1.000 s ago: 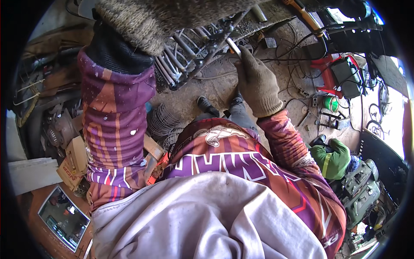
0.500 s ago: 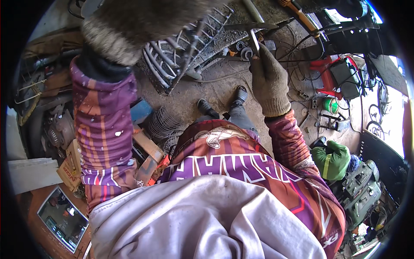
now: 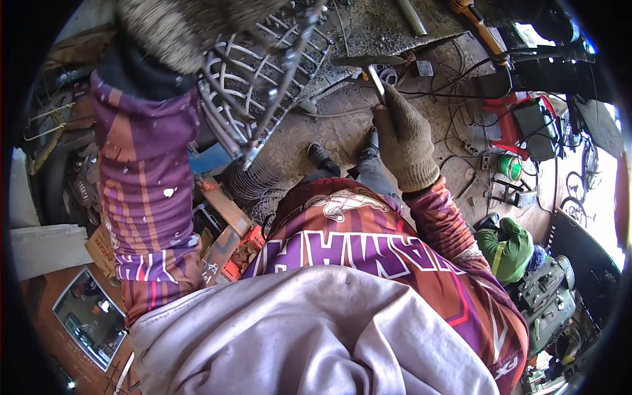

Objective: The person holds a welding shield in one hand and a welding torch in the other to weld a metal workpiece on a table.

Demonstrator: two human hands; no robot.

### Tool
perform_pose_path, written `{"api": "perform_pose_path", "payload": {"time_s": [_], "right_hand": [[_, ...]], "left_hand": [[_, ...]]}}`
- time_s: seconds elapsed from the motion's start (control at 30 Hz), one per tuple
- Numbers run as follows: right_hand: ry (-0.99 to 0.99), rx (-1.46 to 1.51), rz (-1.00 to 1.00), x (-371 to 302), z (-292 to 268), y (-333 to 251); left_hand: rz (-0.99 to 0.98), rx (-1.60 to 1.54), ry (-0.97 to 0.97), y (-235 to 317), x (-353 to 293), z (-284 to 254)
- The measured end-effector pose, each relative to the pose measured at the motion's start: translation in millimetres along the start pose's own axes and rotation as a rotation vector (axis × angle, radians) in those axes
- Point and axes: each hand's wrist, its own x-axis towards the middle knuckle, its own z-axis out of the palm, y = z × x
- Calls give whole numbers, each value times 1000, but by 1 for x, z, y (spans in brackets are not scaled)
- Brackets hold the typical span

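Observation:
A chipping hammer [image 3: 370, 61] with a long narrow head and a pale metal handle is in my right hand [image 3: 404, 135]. The brownish knit glove is closed round the handle, and the head points up and away from me. At the upper left, close to the camera, my left hand [image 3: 187, 26] wears a thick glove and is smeared by motion. Its fingers are mostly hidden, but it appears to grip a welded metal grille [image 3: 227, 105] of curved and crossed bars, which tilts beside the workbench [image 3: 359, 39].
A metal pipe [image 3: 411, 16] and an orange-handled tool [image 3: 471, 13] lie by the bench. Cables cross the floor near a red plastic stool [image 3: 507, 141] and a green spool [image 3: 509, 166]. A person in green [image 3: 507, 250] is low at the right. Coiled wire [image 3: 253, 184] lies left of my feet.
The metal grille has shifted left and nearer to me, along with my left hand. My right hand has come slightly closer, still holding the chipping hammer. The whole view has shifted a little.

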Motion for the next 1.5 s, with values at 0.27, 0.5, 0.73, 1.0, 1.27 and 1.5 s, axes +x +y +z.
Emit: {"api": "perform_pose_path", "payload": {"time_s": [0.27, 0.5, 0.73, 1.0, 1.27, 1.5], "right_hand": [[9, -1, -105, 4, -3, -25], [-86, -124, -63, 3, -1, -25], [-159, -212, -31, 0, -3, -24], [-130, -175, 20, 8, -2, -28], [-5, -64, -21, 13, -6, -25], [-86, -286, -65, 18, 10, -11]], "left_hand": [[0, -12, 6, -2, -1, -5], [21, -39, 2, -11, 5, -2], [22, -43, 11, -10, 4, -6], [28, -53, 21, -8, 7, -8], [34, -66, 12, -7, 9, -6], [46, -70, 16, -6, 14, -9]]}}
